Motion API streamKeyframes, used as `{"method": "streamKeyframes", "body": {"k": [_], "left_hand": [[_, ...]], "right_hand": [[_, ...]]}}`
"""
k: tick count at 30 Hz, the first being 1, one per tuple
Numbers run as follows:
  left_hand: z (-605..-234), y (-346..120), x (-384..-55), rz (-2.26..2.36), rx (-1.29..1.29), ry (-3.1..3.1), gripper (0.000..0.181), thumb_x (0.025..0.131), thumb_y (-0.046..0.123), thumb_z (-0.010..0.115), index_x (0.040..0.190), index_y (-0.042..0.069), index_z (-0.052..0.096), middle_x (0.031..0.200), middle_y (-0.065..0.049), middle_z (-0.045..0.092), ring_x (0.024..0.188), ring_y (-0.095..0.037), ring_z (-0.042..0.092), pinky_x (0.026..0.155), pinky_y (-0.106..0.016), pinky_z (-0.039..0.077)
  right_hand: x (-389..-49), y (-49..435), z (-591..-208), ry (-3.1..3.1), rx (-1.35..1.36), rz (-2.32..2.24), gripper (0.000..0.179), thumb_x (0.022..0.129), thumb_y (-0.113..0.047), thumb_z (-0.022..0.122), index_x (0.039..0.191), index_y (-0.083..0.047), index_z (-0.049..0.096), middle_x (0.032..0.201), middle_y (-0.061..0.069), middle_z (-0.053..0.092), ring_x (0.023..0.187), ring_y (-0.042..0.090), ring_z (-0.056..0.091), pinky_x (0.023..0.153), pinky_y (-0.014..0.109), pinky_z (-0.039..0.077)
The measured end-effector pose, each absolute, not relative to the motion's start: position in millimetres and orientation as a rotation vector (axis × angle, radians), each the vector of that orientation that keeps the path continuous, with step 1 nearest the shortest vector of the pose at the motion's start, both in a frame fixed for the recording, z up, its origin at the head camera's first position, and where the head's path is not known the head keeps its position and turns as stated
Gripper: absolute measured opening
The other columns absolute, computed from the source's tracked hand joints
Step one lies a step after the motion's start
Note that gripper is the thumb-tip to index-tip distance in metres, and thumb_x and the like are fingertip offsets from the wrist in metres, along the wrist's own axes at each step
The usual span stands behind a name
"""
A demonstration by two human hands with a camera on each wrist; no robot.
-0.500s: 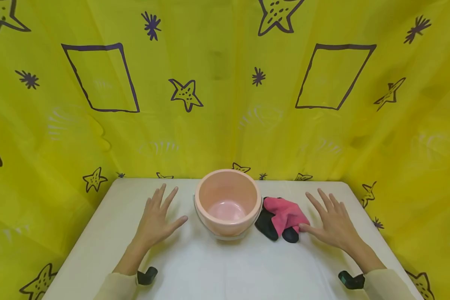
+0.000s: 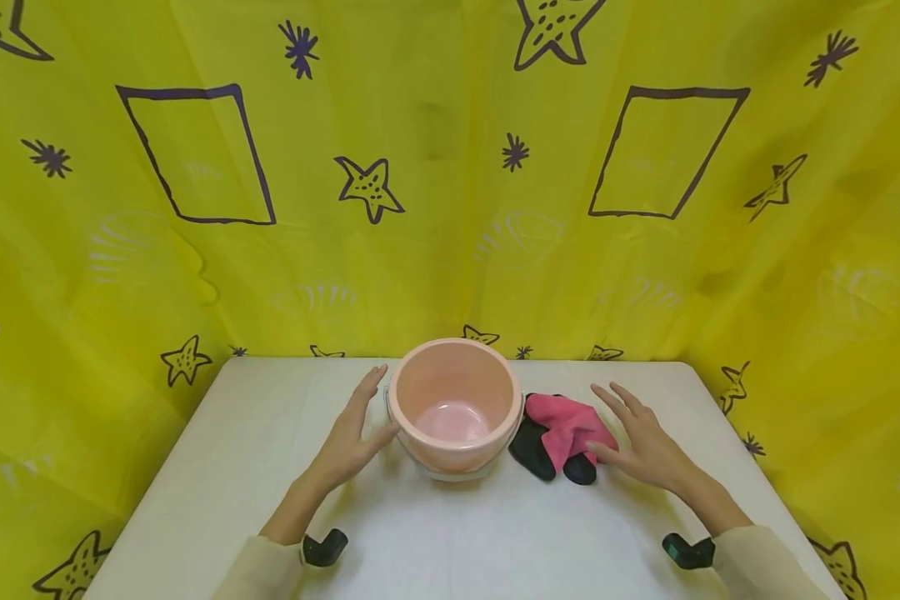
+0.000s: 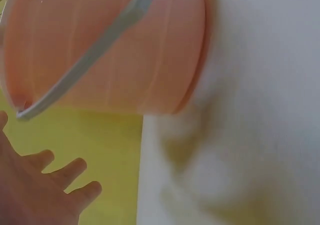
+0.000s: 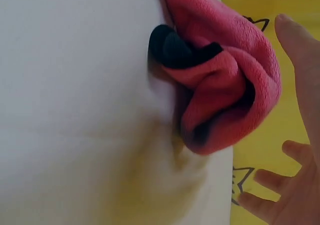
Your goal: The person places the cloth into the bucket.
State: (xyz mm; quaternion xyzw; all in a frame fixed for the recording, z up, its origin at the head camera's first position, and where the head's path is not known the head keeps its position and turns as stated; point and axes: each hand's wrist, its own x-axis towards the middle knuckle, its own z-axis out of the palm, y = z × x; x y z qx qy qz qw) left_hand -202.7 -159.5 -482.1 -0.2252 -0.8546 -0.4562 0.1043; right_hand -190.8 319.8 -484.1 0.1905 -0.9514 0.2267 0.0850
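Note:
A peach-pink bucket (image 2: 453, 454) stands upright on the white table, its inside showing bare. Its pale handle (image 3: 90, 55) hangs down along the front wall. My left hand (image 2: 348, 442) is at the bucket's left side, fingers extended and thumb spread toward the wall; the left wrist view shows the fingers apart from it. Beside the bucket on the right lies a crumpled pink and black fleecy cloth piece (image 2: 570, 427). Over its right edge hovers my right hand (image 2: 648, 446), fingers spread and holding nothing, the thumb overlapping the cloth in the head view.
The white table (image 2: 450, 550) ends at a yellow curtain (image 2: 435, 250) with dark starfish drawings, which closes off the back and both sides. A small black device (image 2: 325, 548) sits at the left wrist and another black device (image 2: 688, 552) at the right.
My left hand has moved right, up close to the bucket. My right hand has shifted slightly left over the cloth. Bucket and cloth stay where they were.

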Motion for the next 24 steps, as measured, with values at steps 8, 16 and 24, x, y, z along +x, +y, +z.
{"method": "streamKeyframes", "body": {"k": [8,16,24], "left_hand": [[-488,-139,-206,-1.523,-0.701,-2.492,0.073,0.101,0.025,0.06,0.163,0.031,0.023,0.166,-0.007,0.032,0.146,-0.039,0.04,0.11,-0.064,0.04],[-489,-135,-204,-1.609,-0.669,-2.467,0.072,0.101,0.025,0.059,0.162,0.034,0.022,0.166,-0.006,0.032,0.144,-0.04,0.042,0.107,-0.066,0.042],[-492,-134,-205,-1.639,-0.664,-2.467,0.072,0.101,0.019,0.059,0.162,0.033,0.023,0.166,-0.01,0.033,0.142,-0.042,0.045,0.106,-0.066,0.043]], "right_hand": [[-196,296,-490,-2.887,0.516,1.027,0.078,0.095,-0.041,0.073,0.158,-0.012,0.037,0.155,0.023,0.042,0.14,0.048,0.039,0.105,0.075,0.036],[-200,271,-501,-2.919,0.302,1.12,0.084,0.095,-0.048,0.07,0.159,-0.007,0.033,0.154,0.025,0.043,0.138,0.049,0.041,0.102,0.068,0.045],[-200,263,-512,-2.915,0.197,0.953,0.078,0.091,-0.037,0.079,0.155,-0.012,0.042,0.146,0.026,0.05,0.131,0.05,0.047,0.093,0.067,0.051]]}}
